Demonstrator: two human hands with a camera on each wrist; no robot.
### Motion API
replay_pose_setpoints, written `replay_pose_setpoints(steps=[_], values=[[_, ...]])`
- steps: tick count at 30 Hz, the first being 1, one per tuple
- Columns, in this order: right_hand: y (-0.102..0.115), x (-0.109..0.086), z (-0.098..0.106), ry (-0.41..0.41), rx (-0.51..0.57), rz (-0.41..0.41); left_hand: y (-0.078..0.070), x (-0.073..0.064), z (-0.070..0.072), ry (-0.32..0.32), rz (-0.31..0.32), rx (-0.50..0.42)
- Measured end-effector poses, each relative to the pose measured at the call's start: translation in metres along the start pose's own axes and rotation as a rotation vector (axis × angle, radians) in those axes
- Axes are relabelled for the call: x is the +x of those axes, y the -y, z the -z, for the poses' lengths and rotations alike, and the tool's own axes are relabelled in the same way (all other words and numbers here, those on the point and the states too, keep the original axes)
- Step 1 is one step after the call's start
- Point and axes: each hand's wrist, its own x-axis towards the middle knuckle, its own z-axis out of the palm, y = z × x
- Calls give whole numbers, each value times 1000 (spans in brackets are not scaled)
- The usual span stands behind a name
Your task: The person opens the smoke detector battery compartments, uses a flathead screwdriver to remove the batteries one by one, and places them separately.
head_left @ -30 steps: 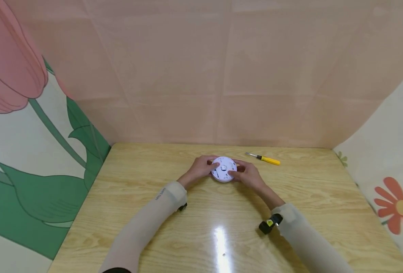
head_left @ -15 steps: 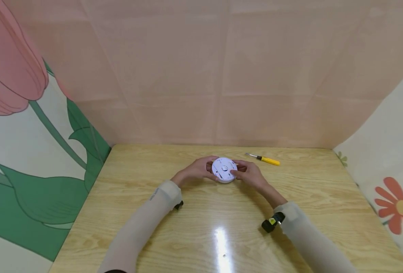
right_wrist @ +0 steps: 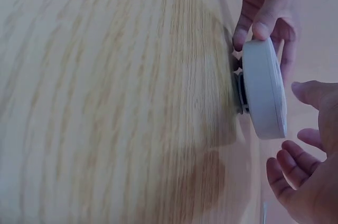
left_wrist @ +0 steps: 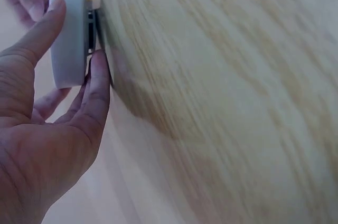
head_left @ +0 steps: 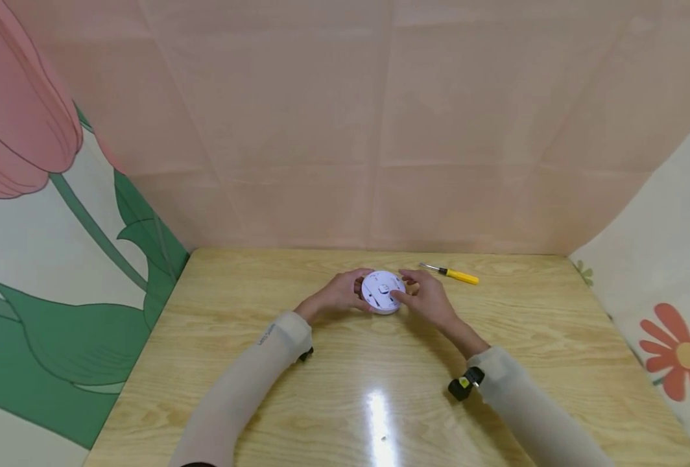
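A round white smoke detector [head_left: 382,285] is held just above the table, its flat back with slots and small dark marks facing up. Its darker vented part [right_wrist: 242,92] points down at the wood in the right wrist view. My left hand [head_left: 340,291] grips the left side of the rim, thumb on the near edge and fingers reaching beneath, as the left wrist view shows. My right hand [head_left: 429,300] is at the right side, fingers spread and loosely bent. In the right wrist view, a gap separates its thumb and fingertips from the detector.
A screwdriver [head_left: 450,273] with a yellow handle lies behind and right of the hands on the wooden table [head_left: 251,279]. A pink cloth backdrop [head_left: 298,130] rises at the table's back edge. Flower-printed cloths [head_left: 678,259] flank both sides.
My left thumb has slid from the detector's face to its near rim. The right fingers have loosened from the right edge. The screwdriver has stayed where it was.
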Motion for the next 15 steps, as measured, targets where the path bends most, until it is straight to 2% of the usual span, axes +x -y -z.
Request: replay_pose_setpoints(steps=[8,11,15], values=[[10,2,-7,-88,-106,128,2,1,2,-12,-12,3],[13,2,-9,-102,-137,140,3,2,2,-12,-8,-8],[17,1,-12,-87,-152,102,4,2,2,-16,0,-1]])
